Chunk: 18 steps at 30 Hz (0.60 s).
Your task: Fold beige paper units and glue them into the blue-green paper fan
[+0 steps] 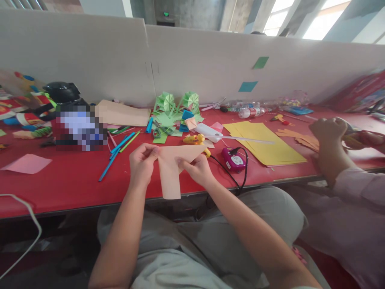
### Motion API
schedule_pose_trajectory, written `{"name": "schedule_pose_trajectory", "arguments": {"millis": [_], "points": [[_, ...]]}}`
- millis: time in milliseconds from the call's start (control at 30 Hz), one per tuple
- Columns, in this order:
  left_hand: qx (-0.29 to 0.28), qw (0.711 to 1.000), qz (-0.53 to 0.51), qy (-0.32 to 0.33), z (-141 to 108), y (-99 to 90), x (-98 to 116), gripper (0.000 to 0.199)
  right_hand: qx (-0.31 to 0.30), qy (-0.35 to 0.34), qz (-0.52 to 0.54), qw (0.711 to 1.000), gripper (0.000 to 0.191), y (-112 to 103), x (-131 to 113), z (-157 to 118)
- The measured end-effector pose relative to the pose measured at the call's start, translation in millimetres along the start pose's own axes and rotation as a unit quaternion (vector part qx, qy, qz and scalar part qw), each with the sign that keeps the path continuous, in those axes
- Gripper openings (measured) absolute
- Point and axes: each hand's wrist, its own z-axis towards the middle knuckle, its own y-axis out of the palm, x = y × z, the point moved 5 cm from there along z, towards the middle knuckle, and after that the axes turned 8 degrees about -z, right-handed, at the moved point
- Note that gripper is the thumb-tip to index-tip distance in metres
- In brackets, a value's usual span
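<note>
A folded peach paper [170,176] is held up at the front edge of the red table, one part hanging down and a pointed part reaching right. My left hand [144,162] pinches its upper left corner between thumb and fingers. My right hand [197,168] grips the right part, its thumb on the front and its fingers partly hidden behind. Just behind the paper lies a yellow glue gun [194,139]. Green folded paper shapes [165,102] stand farther back, near green-handled scissors [162,130].
Yellow sheets [266,142] and a purple power socket [234,159] lie to the right. Blue and green strips [116,150] and a pink sheet [28,163] are left. Another person's hands [329,130] work at far right. A grey partition [210,64] stands behind.
</note>
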Motion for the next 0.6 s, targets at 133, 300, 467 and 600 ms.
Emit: {"name": "schedule_pose_trajectory", "arguments": {"millis": [133,300,467,600], "points": [[-0.027,0.998,0.004,-0.055,-0.6,2.5,-5.9,0.032,0.021,-0.005,-0.01,1.0,0.032,-1.8,0.5,0.6],[-0.072,0.995,0.035,-0.058,-2.9,6.5,-5.8,0.033,0.05,-0.02,-0.033,0.998,0.03,-6.9,0.1,3.0],[-0.073,0.994,0.048,-0.07,-5.0,7.0,-6.1,0.036,0.069,-0.028,-0.058,0.996,0.03,-10.8,-4.7,3.5],[-0.096,0.99,0.059,-0.082,-5.5,8.4,-10.4,0.039,0.078,-0.038,-0.061,0.994,0.028,-13.2,-6.8,5.6]]}}
